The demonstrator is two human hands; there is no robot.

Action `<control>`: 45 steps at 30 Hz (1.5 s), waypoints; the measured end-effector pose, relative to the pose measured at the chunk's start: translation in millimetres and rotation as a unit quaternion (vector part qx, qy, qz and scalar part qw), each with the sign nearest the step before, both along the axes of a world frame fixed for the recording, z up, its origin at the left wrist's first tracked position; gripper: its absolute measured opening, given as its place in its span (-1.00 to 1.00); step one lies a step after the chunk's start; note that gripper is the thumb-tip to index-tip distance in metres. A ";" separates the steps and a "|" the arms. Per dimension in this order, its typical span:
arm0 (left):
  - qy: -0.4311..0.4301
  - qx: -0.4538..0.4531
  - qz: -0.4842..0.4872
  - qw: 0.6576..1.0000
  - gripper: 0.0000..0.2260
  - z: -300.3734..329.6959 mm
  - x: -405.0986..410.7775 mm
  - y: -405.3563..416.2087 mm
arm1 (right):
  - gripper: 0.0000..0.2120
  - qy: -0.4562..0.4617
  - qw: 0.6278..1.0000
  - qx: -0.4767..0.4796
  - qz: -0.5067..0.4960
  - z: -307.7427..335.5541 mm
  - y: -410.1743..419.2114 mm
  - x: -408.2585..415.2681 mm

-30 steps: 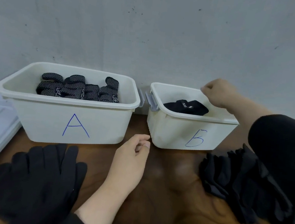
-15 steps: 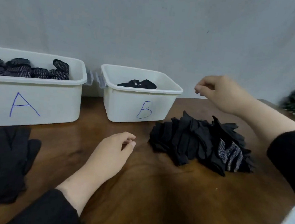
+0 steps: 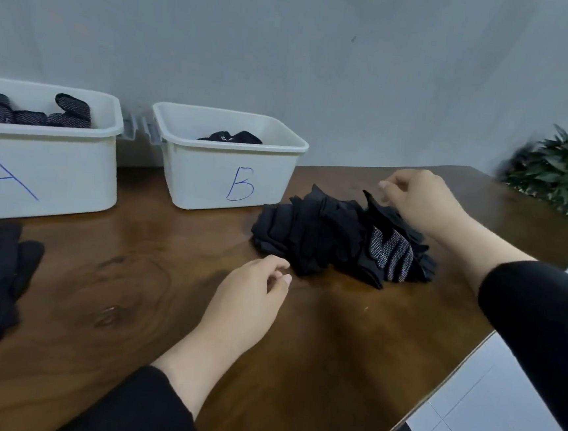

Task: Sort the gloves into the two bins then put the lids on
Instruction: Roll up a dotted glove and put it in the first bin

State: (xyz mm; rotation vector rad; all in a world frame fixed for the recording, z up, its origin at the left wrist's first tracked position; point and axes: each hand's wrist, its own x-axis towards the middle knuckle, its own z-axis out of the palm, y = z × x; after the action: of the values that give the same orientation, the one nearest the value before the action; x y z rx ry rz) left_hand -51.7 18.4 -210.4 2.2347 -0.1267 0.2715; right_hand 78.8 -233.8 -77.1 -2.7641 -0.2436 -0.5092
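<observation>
Your right hand [image 3: 421, 200] hovers loose-curled, holding nothing, over the glove pile [image 3: 338, 240] at three o'clock of bin B [image 3: 231, 176], left hand [image 3: 251, 302] idle: grab carelessly and tangled dotted and plain gloves rise together, mis-sorted.

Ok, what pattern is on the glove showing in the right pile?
Black with pale dots in bands, clearest in the head view.

Toward the desk's [image 3: 298, 354] right edge lies a heap of black gloves [image 3: 329, 236]. The right hand [image 3: 421, 200] hangs over the heap's back, fingers curled, perhaps pinching cloth. The left hand [image 3: 247, 301] rests near its front, loosely curled. Bins A [image 3: 56, 168] and B [image 3: 210, 174] stand along the back edge.
</observation>
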 end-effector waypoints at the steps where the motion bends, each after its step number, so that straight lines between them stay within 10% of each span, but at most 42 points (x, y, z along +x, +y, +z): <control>1: 0.001 0.001 -0.011 1.000 -0.75 0.3 -1.3 0.3 | -0.78 -0.010 1.000 0.021 -0.015 -4.7 -1.6 2.4; 9: -0.010 0.004 -0.034 0.999 -0.75 4.6 -1.6 4.6 | -0.53 0.096 0.992 -0.004 -0.079 -46.8 0.4 35.3; 13: -0.017 -0.005 -0.030 0.999 -0.75 4.6 -0.5 6.9 | -0.76 0.085 0.987 0.029 -0.131 -56.6 2.6 56.6; 20: -0.033 -0.032 -0.014 0.999 -0.75 2.4 6.0 10.9 | -0.78 -0.168 0.937 0.299 -0.065 24.3 14.7 51.2; 25: -0.047 -0.141 0.007 0.989 -0.74 8.2 6.2 14.3 | -0.82 -0.024 0.840 0.536 0.084 71.9 51.7 14.1; 33: -0.027 -0.452 -0.080 0.888 -0.40 21.9 -6.3 34.2 | -0.82 0.229 0.830 0.495 0.116 36.8 117.3 -43.2; 37: 0.000 -0.400 -0.047 0.915 -0.87 23.3 -25.7 54.2 | -0.80 0.308 0.830 0.441 0.146 14.9 151.6 -57.7; 45: -0.108 -0.199 0.202 0.953 -0.85 15.0 -58.5 127.6 | -0.77 0.131 0.877 0.399 0.234 12.8 225.9 -59.9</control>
State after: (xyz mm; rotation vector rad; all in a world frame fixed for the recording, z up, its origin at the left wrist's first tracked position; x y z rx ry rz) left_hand -110.3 146.0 -195.4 1.8057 0.2549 0.7007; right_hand 18.9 -7.9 -64.3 -1.8424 -0.4891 -0.0613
